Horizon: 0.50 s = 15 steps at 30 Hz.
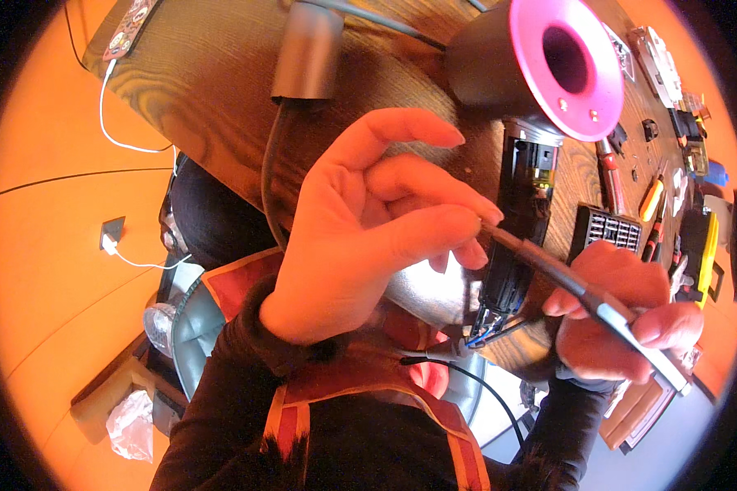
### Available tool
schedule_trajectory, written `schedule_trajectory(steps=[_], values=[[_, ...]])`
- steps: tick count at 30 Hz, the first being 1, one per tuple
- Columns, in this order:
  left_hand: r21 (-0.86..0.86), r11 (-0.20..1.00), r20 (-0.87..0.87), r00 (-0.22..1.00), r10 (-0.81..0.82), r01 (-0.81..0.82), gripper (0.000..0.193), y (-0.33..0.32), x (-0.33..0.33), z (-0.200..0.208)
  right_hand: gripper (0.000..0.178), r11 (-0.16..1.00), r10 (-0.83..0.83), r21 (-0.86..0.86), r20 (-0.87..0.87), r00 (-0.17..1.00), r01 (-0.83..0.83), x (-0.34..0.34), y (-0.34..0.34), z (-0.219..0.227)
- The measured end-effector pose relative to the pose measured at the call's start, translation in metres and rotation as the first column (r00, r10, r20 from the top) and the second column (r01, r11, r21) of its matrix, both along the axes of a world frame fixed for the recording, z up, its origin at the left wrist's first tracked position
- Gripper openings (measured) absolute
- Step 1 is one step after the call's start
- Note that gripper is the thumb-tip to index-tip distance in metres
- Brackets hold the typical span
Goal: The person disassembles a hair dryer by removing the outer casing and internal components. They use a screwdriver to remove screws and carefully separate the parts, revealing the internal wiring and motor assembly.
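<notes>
My right hand (pixel 618 307) grips the grey handle of a slim screwdriver (pixel 577 286), which slants up and left. At its tip, my left hand (pixel 377 221) pinches with thumb and fingers; whether a small part sits between them is hidden. Behind the hands stands what looks like an opened hair dryer, with a dark round head and a pink ring (pixel 520 49). Its black handle (pixel 520 196) shows inner parts and lies partly behind my left fingertips and the screwdriver. Thin wires (pixel 487 331) come out at its lower end.
A black bit case (pixel 606 229) lies right of the handle, near a red-handled tool (pixel 610 176) and a yellow-handled tool (pixel 653 199). A copper-coloured cylinder (pixel 307 53) with a cord is at the back. A remote control (pixel 129 31) with a white cable lies far left on the wooden table (pixel 205 90).
</notes>
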<state>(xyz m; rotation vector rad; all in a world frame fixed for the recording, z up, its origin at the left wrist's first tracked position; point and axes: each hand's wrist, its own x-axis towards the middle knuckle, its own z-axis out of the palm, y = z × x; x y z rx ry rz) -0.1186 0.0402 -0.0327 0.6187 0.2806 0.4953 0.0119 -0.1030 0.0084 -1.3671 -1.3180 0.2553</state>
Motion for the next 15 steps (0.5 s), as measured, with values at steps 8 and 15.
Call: schedule_trajectory(steps=[8,15], values=[[-0.01,1.0,0.175,0.985,0.003,-0.001,0.047,-0.004,0.003,-0.001,0.033,0.99,0.121,-0.096,0.221,0.968,-0.102,-0.018,-0.008,0.012],[-0.038,0.997,0.146,0.987,0.067,-0.062,0.037,-0.018,0.011,0.001,0.032,0.991,0.108,-0.102,0.254,0.961,-0.085,-0.017,-0.009,0.013]])
